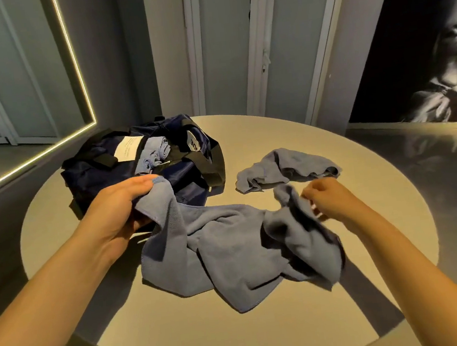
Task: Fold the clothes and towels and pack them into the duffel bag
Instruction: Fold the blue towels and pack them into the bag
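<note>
The soft, limp towel lies crumpled mid-table beside the duffel bag, left hand gripping one corner, right hand pinching another, probably the best holds.

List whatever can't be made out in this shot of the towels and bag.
All in the head view:
1. Duffel bag interior: mostly hidden by its own flaps and straps; only a rolled blue cloth shows.
2. White label: print too small to read.
3. Right hand: fingers motion-blurred, so its grip on the large towel is unclear.
4. Table: near edge cut off by the frame bottom.
</note>
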Demonstrator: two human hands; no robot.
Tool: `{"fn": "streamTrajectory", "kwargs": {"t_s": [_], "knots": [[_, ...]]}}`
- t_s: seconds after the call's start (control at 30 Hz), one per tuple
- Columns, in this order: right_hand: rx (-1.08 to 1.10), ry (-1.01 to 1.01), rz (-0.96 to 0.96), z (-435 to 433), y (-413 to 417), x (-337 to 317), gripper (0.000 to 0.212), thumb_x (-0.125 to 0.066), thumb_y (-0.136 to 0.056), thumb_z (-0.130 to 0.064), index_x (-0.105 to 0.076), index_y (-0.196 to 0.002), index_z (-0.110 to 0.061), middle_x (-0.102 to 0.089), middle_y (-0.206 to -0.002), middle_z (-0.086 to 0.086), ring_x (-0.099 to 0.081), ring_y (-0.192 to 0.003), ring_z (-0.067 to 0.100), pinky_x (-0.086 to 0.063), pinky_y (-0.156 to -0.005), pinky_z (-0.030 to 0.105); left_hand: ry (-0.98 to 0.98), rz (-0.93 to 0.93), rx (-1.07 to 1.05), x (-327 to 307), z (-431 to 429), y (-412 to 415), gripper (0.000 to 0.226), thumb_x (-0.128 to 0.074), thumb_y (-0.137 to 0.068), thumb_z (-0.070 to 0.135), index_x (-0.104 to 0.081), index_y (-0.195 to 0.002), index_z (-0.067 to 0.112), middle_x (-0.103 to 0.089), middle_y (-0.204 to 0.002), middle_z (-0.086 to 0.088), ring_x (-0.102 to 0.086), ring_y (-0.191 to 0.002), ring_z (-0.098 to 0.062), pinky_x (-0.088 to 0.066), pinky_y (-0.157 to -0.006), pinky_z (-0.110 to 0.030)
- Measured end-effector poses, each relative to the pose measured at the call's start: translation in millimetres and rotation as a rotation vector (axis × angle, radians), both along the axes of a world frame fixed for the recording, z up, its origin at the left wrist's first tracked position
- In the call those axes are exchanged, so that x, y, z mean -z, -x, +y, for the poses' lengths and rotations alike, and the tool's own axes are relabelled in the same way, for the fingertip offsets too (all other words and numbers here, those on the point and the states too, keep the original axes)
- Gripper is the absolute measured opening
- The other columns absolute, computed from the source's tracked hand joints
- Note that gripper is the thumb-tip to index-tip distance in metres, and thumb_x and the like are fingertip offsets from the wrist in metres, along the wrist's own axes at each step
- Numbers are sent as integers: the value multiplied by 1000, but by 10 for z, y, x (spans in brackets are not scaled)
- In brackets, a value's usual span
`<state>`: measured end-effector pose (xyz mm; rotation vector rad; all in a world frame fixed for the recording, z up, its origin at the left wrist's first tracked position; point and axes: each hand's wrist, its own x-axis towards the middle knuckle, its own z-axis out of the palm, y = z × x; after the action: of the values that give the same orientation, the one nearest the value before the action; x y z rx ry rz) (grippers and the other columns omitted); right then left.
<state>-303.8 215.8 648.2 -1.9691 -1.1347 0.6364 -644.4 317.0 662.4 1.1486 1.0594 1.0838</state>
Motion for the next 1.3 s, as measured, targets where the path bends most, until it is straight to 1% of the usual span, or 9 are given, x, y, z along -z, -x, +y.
{"fn": "streamTrajectory", "kwargs": {"t_s": [0.1, 0.23, 0.37, 0.47, 0.6, 0.7, 0.8, 1.03, 1.3], "knots": [[-30, -41, -2, -117, 55, 31, 48, -43, -108, -40, -69, -95, -2, -72, -93, 14, -71, -85, 34, -58, -82, 48, 10, 28, 21, 77, -12, -28, 17, -59, -100, 14, -75, -104, 19, -74, -104, -7, -67, -91, -21, -54, -72, -35], [-238, 163, -1, -269, 100, -13, 60, -59, -86, -70, -70, -103, -14, -76, -91, 3, -75, -82, 21, -62, -82, 42, 36, 53, 64, 161, -50, -105, 17, -62, -99, 15, -74, -109, 19, -75, -104, -7, -68, -93, -23, -54, -69, -33], [-305, 334, -376, -270, 112, 128, 57, -77, -77, -64, -61, -103, -16, -71, -89, 4, -69, -83, 24, -59, -76, 40, 29, 66, 103, 199, -103, -219, 14, -62, -98, 11, -74, -102, 17, -75, -93, -2, -67, -81, -16, -55, -53, -20], [-247, 406, -572, -222, 138, 301, 48, -77, -83, -52, -53, -75, -12, -56, -69, 9, -55, -64, 26, -39, -58, 37, 39, 69, 113, 216, -127, -257, 6, -66, -96, 13, -72, -94, 12, -71, -84, -5, -64, -75, -18, -53, -49, -21], [-220, 319, -370, -223, 46, 312, 35, -72, -91, -22, -53, -68, -3, -52, -64, 18, -47, -57, 25, -39, -55, 36, 42, 72, 130, 222, -162, -237, 16, -71, -93, 21, -66, -98, 6, -63, -81, -10, -58, -72, -22, -52, -50, -26], [-157, 155, -61, -278, -14, 86, 19, -66, -98, -16, -66, -88, 0, -68, -77, 15, -64, -63, 21, -55, -57, 28, 7, 54, 85, 205, -182, -187, 19, -75, -89, 24, -69, -95, 6, -65, -77, -4, -59, -66, -16, -47, -55, -24], [-85, -114, 162, -313, 4, -210, 13, -67, -96, -11, -61, -102, 0, -69, -73, 9, -63, -56, 18, -50, -50, 28, -21, 6, 48, 174, -202, -140, 16, -76, -87, 23, -71, -88, 8, -69, -72, 0, -62, -58, -9, -48, -50, -18], [-64, -550, 163, -336, 229, -652, 11, -67, -94, -1, -64, -98, -10, -68, -87, 8, -62, -59, 12, -52, -54, 22, -21, -80, 27, 69, -202, -40, 15, -64, -97, 16, -76, -106, 13, -76, -95, -3, -66, -86, -17, -50, -71, -28], [-440, -376, 158, -274, 824, -547, 14, -62, -97, -6, -75, -99, -13, -73, -93, 2, -69, -79, 17, -57, -66, 26, -12, -108, 153, -26, -347, -108, 22, -68, -91, 10, -74, -112, 8, -76, -97, -6, -71, -82, -15, -56, -62, -21]]}}
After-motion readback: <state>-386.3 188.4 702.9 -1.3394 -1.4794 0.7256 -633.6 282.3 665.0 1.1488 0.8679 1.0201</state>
